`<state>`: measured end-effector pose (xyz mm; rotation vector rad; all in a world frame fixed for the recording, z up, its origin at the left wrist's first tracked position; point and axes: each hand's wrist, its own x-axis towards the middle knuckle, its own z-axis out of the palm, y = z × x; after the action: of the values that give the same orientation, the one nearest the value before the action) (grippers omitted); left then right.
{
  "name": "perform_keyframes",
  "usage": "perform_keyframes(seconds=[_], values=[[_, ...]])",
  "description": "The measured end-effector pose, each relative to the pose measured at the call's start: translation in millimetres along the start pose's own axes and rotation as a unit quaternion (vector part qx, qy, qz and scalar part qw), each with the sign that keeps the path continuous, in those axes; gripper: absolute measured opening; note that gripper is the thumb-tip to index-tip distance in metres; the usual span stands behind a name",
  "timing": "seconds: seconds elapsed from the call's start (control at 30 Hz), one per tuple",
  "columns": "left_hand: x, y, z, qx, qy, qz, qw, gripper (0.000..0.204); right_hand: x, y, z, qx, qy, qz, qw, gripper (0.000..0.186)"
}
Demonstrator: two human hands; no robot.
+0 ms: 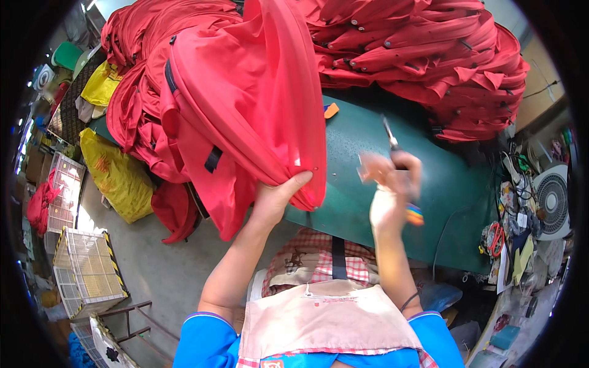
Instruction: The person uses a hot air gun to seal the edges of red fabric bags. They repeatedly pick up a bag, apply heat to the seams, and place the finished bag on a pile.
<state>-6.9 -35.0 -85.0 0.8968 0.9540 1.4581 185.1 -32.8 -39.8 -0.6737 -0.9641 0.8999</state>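
Observation:
My left hand (pixel 279 195) pinches the lower edge of a red fabric piece (pixel 245 110), which looks like a bag panel with a zipper-like curved seam and small black tabs. This piece stands raised, leaning over the left part of the green table (pixel 368 138). Over the table, apart from the fabric, my right hand (pixel 392 184) is closed around a slim tool (pixel 390 132). Its pointed metal end sticks up past the fingers, and an orange and blue end shows below them. Motion blurs this hand, so the tool's exact kind is unclear.
A large heap of similar red pieces (pixel 417 55) covers the table's far side. More red pieces (pixel 144 92) pile up at left. An orange scrap (pixel 331 110) lies mid-table. Yellow bags (pixel 116 175) and a wire crate (pixel 92 270) stand left; a fan (pixel 552 199) stands right.

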Motion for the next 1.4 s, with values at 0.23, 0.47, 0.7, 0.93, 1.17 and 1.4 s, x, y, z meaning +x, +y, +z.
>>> perform_keyframes(seconds=[0.23, 0.47, 0.7, 0.93, 1.17, 1.4], values=[[-31.8, 2.9, -1.6, -0.192, 0.095, 0.038, 0.976, 0.055, -1.4, 55.1, 32.0, 0.091, 0.061, 0.171, 0.979, 0.024], [-24.3, 13.5, -5.6, -0.12, 0.128, 0.089, 0.98, 0.068, -28.0, 82.3, 8.0, -0.217, -0.081, -0.02, 0.973, 0.05], [-2.9, 9.5, 6.8, -0.082, 0.148, 0.16, 0.973, 0.063, -15.6, 38.3, -28.8, -0.277, -0.044, -0.068, 0.957, 0.02], [9.4, 8.3, 27.2, -0.101, 0.15, 0.143, 0.973, 0.059, -36.1, -43.5, 2.4, -0.238, -0.287, -0.078, 0.925, 0.026], [11.0, 7.7, 30.8, -0.1, 0.154, 0.147, 0.972, 0.051, -27.7, -17.7, 15.0, -0.272, -0.309, -0.12, 0.903, 0.021], [0.1, 12.2, 35.6, -0.069, 0.141, 0.134, 0.979, 0.044, 5.1, -55.2, 34.9, -0.289, -0.336, 0.16, 0.882, 0.018]])
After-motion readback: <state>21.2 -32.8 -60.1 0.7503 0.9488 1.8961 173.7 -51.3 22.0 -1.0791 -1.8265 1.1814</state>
